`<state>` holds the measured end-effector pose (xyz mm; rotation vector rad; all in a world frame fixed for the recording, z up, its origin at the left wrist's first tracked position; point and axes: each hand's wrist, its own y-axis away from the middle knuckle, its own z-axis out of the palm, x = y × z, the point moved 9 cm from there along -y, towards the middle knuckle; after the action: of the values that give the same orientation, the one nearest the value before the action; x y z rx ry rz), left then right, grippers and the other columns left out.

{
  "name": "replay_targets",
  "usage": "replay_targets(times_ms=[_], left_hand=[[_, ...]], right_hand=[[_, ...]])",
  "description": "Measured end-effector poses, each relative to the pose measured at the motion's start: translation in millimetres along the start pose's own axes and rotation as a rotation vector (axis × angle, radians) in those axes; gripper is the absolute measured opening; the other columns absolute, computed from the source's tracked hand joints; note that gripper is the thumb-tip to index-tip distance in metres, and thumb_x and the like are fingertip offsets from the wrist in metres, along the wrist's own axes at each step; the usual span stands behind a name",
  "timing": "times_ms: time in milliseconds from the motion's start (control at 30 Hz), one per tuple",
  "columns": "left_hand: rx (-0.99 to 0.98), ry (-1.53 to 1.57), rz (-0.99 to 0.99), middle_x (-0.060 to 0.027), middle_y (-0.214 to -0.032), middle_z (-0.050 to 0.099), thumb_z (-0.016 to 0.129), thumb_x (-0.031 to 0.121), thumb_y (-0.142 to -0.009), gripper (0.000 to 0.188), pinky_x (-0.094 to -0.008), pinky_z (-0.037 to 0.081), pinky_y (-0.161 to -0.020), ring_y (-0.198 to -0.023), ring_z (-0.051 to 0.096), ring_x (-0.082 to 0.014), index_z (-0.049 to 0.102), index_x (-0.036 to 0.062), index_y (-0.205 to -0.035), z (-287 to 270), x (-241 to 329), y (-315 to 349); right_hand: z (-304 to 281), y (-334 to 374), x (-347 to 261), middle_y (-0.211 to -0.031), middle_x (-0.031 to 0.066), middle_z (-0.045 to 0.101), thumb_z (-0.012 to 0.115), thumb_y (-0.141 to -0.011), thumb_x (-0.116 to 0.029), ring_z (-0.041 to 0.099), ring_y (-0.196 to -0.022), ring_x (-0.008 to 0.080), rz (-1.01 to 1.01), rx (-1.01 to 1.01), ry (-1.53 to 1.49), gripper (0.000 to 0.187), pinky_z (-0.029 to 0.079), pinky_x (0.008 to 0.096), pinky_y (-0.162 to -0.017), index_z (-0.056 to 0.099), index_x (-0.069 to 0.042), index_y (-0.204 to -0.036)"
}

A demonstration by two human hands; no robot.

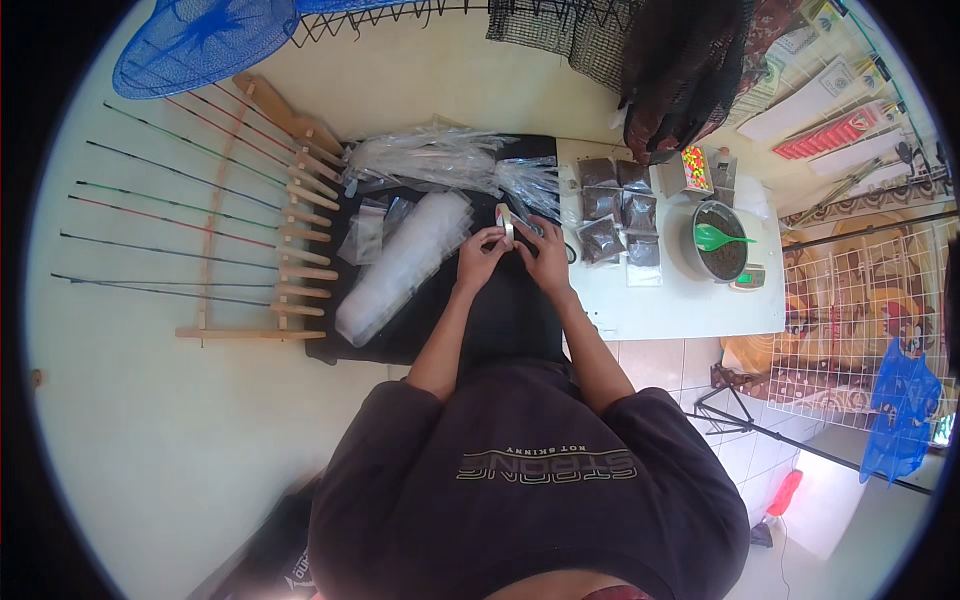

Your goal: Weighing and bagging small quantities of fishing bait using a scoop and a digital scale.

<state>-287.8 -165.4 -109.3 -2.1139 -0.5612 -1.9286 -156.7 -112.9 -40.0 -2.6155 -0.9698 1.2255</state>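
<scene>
My left hand [480,261] is closed on a narrow roll of pale tape [504,226], stood on edge over the black tabletop [480,320]. Close beside it, my right hand [547,262] has its fingers bent in, thumb toward the roll; what they pinch is too small to make out. Just left of my hands lies a long stack of clear plastic bags [405,265], set at a slant. More clear plastic packaging [430,160] is heaped beyond my hands.
On the white table [680,310] at right are several filled bags [602,204], a pot [722,262] with a green scoop [712,237], a small scale [748,278] and a box of colourful pieces [695,170]. Left stands a wooden rack [300,225] of thin rods.
</scene>
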Motion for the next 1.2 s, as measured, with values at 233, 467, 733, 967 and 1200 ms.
replay_targets(times_ms=[233,467,733,967,1200], left_hand=[[-0.006,0.034,0.023,-0.0049,-0.094,0.066,0.065,0.018,-0.084,0.028,-0.0208,0.044,-0.068,-0.083,0.061,-0.0083,0.061,0.0011,-0.106,2,1,0],[0.019,0.040,0.003,-0.0059,-0.096,0.066,0.064,0.016,-0.084,0.029,-0.0227,0.045,-0.069,-0.085,0.061,-0.0090,0.060,0.0009,-0.108,1,-3,2],[-0.109,-0.378,0.237,-0.0069,-0.105,0.062,0.064,0.011,-0.080,0.045,-0.0292,0.044,-0.077,-0.087,0.060,-0.0174,0.053,0.0127,-0.124,-1,9,-4],[-0.129,-0.603,0.278,-0.0070,-0.126,0.048,0.072,0.020,-0.070,0.060,-0.0367,0.032,-0.098,-0.117,0.043,-0.0267,0.052,0.0196,-0.127,-10,34,1],[-0.065,-0.677,0.269,-0.0082,-0.136,0.042,0.073,0.024,-0.070,0.061,-0.0388,0.031,-0.101,-0.120,0.039,-0.0325,0.051,0.0222,-0.127,-17,29,-3]], right_hand=[[-5,0,-11,-0.114,0.0091,0.055,0.069,-0.073,-0.014,0.051,-0.103,0.0300,-0.114,0.048,0.141,0.030,0.044,0.0384,-0.087,0.068,-0.019,-0.102],[-2,0,-7,-0.113,0.0062,0.056,0.071,-0.071,-0.016,0.051,-0.102,0.0280,-0.094,0.047,0.136,0.024,0.044,0.0368,-0.087,0.070,-0.017,-0.095],[2,-8,-4,-0.112,0.0054,0.058,0.072,-0.069,-0.016,0.051,-0.104,0.0283,-0.052,0.004,0.106,0.021,0.043,0.0373,-0.088,0.070,-0.017,-0.090],[9,-17,-2,-0.116,0.0035,0.056,0.072,-0.066,-0.014,0.049,-0.106,0.0283,-0.081,-0.042,0.121,0.017,0.042,0.0385,-0.089,0.071,-0.018,-0.083],[8,-22,-7,-0.120,0.0056,0.053,0.073,-0.068,-0.019,0.050,-0.103,0.0291,-0.083,-0.034,0.107,0.021,0.042,0.0382,-0.089,0.071,-0.019,-0.090]])
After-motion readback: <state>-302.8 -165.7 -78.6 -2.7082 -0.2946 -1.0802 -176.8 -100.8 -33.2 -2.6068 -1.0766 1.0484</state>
